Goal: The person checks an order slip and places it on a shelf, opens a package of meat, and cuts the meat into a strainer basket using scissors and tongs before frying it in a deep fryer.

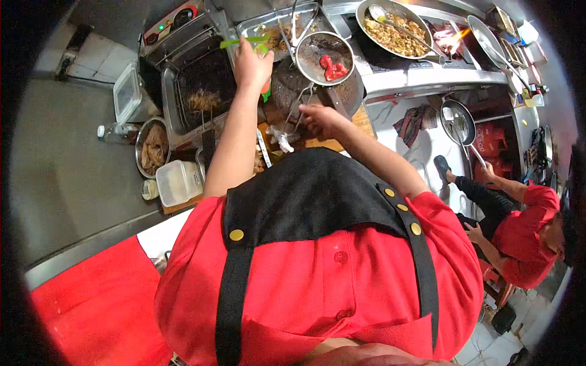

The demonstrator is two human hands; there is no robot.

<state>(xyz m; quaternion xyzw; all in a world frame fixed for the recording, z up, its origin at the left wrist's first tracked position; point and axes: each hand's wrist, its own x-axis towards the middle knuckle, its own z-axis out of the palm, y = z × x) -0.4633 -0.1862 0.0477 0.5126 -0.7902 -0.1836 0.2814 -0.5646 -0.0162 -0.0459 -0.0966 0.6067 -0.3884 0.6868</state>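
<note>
- Pinching green strips (231, 44) between its fingertips, the left hand (253, 66) has its grip clamped together; the strips are above the far edge of the worktop (364, 124), near a metal tray (249, 28) with brown food in it.
- Reaching over the near part of the worktop, the right hand (326, 122) is just beside looped metal handles (298, 108); whether its grip is clamped on them, I cannot tell.
- Showing red sauce (333, 69) inside, a small pan (312, 44) is beyond the right hand, towards the worktop's far edge, above a dark round surface (282, 91).
- Lying at the near edge, crumpled plastic (281, 139) is left of the right hand.
- Standing near the left corner are a plastic container (178, 183) and a metal bowl (141, 135) of brown pieces.
- Sitting on the stove to the right, a wide pan (360, 17) holds chopped food and a ladle (400, 27).
- Holding a frying pan (464, 113), another person (525, 235) is at the far right.
</note>
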